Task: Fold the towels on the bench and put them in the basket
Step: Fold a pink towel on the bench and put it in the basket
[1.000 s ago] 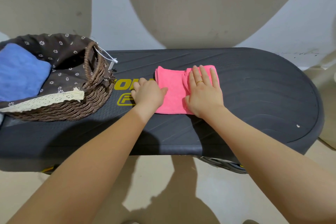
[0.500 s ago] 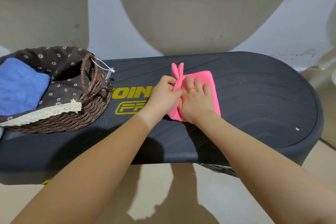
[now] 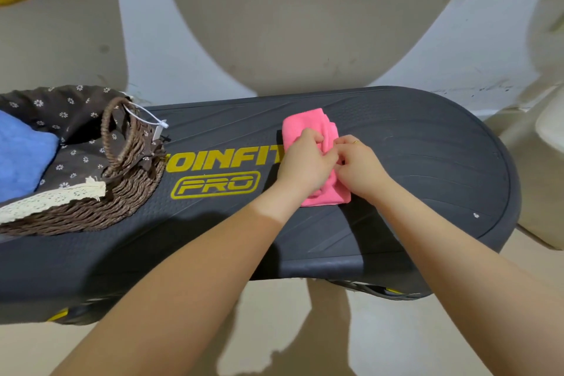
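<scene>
Pale wall and floor surround a dark, oval bench [image 3: 396, 168] with yellow lettering on its top. At its left end sits a wicker basket [image 3: 122, 201] with a brown flowered liner; a blue towel [image 3: 21, 156] already lies inside it.

Task item: one pink towel [image 3: 300, 123] lies on the bench top, right of the lettering and well apart from the basket. It is folded down to a narrow strip running away from the person. No other loose towel shows on the bench.

Step in hand, as judged: the fold of the pink towel is near its end, with both hands working the middle of the strip. The transfer to the basket is not yet done.

Left hand [image 3: 305, 162]: curled, fingers bent down into the cloth at the strip's centre, pinching or gathering a fold of it. The cloth bunches between the knuckles.

Right hand [image 3: 360, 165]: also curled, a ring on one finger, fingertips meeting the left hand's over the same fold. It grips or presses the pink cloth; exactly how much cloth lies under the fingers cannot be told.

Next move, as judged: it calls for flattening or doubling the strip once more, then a firm grip on the stack so the layers do not slip open, a lift and a carry leftward to the basket, beside or atop the blue towel.
</scene>
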The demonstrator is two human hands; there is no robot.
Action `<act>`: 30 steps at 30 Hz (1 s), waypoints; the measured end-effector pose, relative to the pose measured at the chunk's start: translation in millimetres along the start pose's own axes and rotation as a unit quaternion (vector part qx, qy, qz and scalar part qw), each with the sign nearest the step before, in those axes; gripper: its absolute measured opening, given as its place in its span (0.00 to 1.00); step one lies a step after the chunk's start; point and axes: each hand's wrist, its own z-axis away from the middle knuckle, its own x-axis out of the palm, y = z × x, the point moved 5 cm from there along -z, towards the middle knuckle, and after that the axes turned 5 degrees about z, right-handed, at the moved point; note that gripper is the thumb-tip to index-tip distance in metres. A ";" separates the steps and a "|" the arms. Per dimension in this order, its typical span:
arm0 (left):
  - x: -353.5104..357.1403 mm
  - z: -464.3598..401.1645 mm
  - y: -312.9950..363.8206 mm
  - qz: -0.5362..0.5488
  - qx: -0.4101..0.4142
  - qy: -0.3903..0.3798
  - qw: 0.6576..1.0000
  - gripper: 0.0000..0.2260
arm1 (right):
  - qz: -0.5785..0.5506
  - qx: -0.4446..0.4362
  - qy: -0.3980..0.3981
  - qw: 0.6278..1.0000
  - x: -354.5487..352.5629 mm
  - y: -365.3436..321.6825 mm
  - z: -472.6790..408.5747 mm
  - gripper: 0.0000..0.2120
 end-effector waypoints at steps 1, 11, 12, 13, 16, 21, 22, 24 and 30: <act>3.4 0.6 -0.6 -0.005 0.007 -0.004 1.000 0.13 | -0.065 0.033 0.006 0.997 -3.0 6.9 -1.6 0.10; 0.7 5.5 -16.4 -0.279 0.123 0.030 0.952 0.31 | -0.066 0.054 0.014 0.996 -3.3 10.7 -5.0 0.22; -1.6 1.0 -20.0 -0.305 0.112 0.016 0.946 0.35 | -0.049 0.043 0.017 0.998 -2.3 10.2 -6.4 0.24; -2.8 -2.8 -23.3 -0.324 0.106 -0.012 0.940 0.39 | -0.042 0.040 0.017 0.998 -1.9 10.1 -6.9 0.26; 0.0 -10.3 -26.5 -0.360 0.104 -0.096 0.922 0.49 | -0.055 0.036 0.030 0.997 -0.3 15.2 -9.2 0.27; 5.3 -18.0 -24.4 -0.358 0.052 -0.212 0.908 0.56 | -0.046 0.069 0.047 0.995 0.6 13.8 -5.9 0.26; 5.0 -18.0 -23.1 -0.366 0.043 -0.230 0.901 0.56 | 0.006 0.054 0.061 0.997 -0.7 7.8 -2.9 0.23; -0.2 -17.3 -18.5 -0.353 0.021 -0.271 0.895 0.54 | 0.142 -0.062 0.131 0.979 -9.0 -13.9 5.4 0.12; -36.4 -17.3 -19.3 -0.133 0.046 -0.213 0.967 0.22 | 0.239 -0.132 -0.098 0.957 -10.6 -20.7 27.0 0.13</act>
